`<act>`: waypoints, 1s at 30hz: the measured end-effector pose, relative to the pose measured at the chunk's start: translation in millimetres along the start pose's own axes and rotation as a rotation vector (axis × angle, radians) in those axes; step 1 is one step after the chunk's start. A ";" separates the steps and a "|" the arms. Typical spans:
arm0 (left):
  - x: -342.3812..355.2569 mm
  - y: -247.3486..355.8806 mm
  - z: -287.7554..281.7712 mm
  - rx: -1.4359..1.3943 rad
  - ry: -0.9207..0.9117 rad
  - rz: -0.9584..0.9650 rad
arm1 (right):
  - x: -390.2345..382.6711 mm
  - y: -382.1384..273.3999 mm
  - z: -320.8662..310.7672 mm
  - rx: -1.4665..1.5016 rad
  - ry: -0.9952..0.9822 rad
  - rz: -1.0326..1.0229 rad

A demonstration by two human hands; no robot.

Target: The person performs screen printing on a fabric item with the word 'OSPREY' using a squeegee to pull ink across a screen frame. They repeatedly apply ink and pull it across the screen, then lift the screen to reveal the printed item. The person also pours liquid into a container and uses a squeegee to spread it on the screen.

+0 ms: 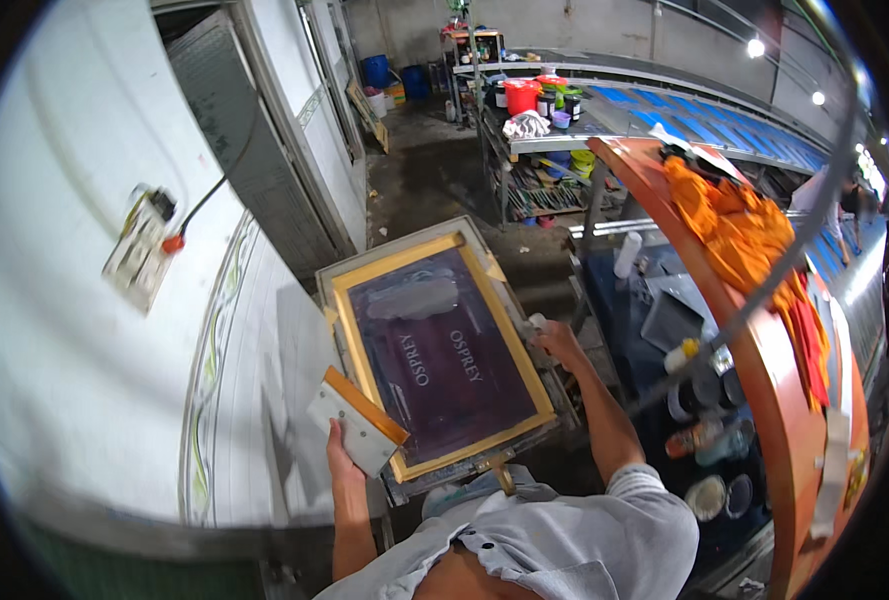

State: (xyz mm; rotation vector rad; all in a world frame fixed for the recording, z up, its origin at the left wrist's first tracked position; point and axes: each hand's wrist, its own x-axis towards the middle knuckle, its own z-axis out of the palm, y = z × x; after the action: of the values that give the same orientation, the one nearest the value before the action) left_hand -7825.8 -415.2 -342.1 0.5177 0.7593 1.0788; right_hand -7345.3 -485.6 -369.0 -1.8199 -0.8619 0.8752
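A screen-printing frame (379,262) with a yellow wooden border and a dark purple mesh stands tilted in front of me, between a white wall and a workbench. My right hand (554,342) grips the frame's right edge. My left hand (342,452) holds a squeegee (361,420) with an orange wooden handle and a pale blade, at the frame's lower left corner. Pale lettering and a greyish smear show on the mesh.
An orange curved table edge (764,400) with orange cloths (739,230) runs along my right. Bottles and pots (704,440) sit below it. Long blue print tables (704,125) and a shelf with a red bucket (520,96) lie ahead. A wall socket (142,245) is at left.
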 end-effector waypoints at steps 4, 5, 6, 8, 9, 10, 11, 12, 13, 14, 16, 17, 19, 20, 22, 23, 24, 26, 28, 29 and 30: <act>127.6 11.9 18.1 -0.040 0.036 0.082 | 173.1 -27.1 43.0 0.188 -0.088 -0.157; 161.2 33.5 34.0 -0.083 0.000 0.101 | 217.8 -58.5 60.0 0.195 -0.129 -0.149; 200.2 29.4 34.6 -0.137 -0.041 0.126 | 261.1 -70.1 72.3 0.193 -0.171 -0.150; 298.9 26.9 23.1 -0.088 -0.049 0.144 | 361.2 -83.5 83.5 0.065 -0.181 -0.218; 350.3 25.2 19.5 -0.059 -0.041 0.160 | 404.1 -93.3 94.3 0.079 -0.177 -0.293; 393.1 32.6 33.0 -0.070 -0.030 0.137 | 443.9 -96.9 93.4 0.082 -0.163 -0.274; 438.4 38.9 48.0 -0.080 -0.019 0.112 | 484.6 -101.3 89.8 0.085 -0.145 -0.254; 484.1 53.0 69.3 -0.095 -0.002 0.110 | 526.8 -123.4 88.8 0.088 -0.144 -0.251; 529.4 64.3 88.1 -0.076 0.027 0.145 | 561.3 -140.3 86.1 0.121 -0.113 -0.245; 570.7 75.0 108.1 -0.078 0.009 0.121 | 591.5 -154.3 81.0 0.125 -0.072 -0.212; 638.7 103.9 152.0 -0.074 -0.018 0.080 | 641.2 -180.7 69.0 0.142 -0.002 -0.144; 677.3 113.9 171.8 -0.104 -0.094 0.040 | 670.6 -189.2 56.5 0.132 0.007 -0.149; 759.0 114.6 183.7 -0.126 -0.220 0.002 | 724.7 -199.2 48.0 0.195 0.068 -0.090; 806.0 117.3 188.9 -0.074 -0.277 0.021 | 764.3 -205.5 43.5 0.197 0.074 -0.086; 888.8 112.7 228.5 -0.118 -0.397 -0.059 | 848.3 -191.8 32.6 0.191 0.116 -0.124; 931.5 111.3 239.9 -0.101 -0.372 -0.064 | 890.8 -186.6 35.5 0.210 0.100 -0.142; 968.1 112.4 252.5 -0.091 -0.337 -0.064 | 934.0 -193.9 39.1 0.200 0.108 -0.136; 1045.8 110.8 272.0 -0.025 -0.189 -0.012 | 1022.0 -212.3 49.0 0.181 0.120 -0.132; 1111.0 135.8 311.5 0.008 -0.152 0.037 | 1111.1 -250.3 56.7 0.195 0.070 -0.148; 1150.1 147.5 323.8 0.040 -0.100 0.058 | 1156.3 -270.7 61.1 0.202 0.046 -0.156; 1184.8 153.0 331.1 0.061 -0.046 0.071 | 1193.1 -287.0 64.1 0.197 0.024 -0.159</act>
State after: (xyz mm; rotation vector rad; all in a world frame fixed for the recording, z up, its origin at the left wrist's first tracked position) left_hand -7347.0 727.9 -369.1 0.6239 0.7396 1.1084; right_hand -6853.3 640.3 -371.1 -1.5663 -0.8612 0.8056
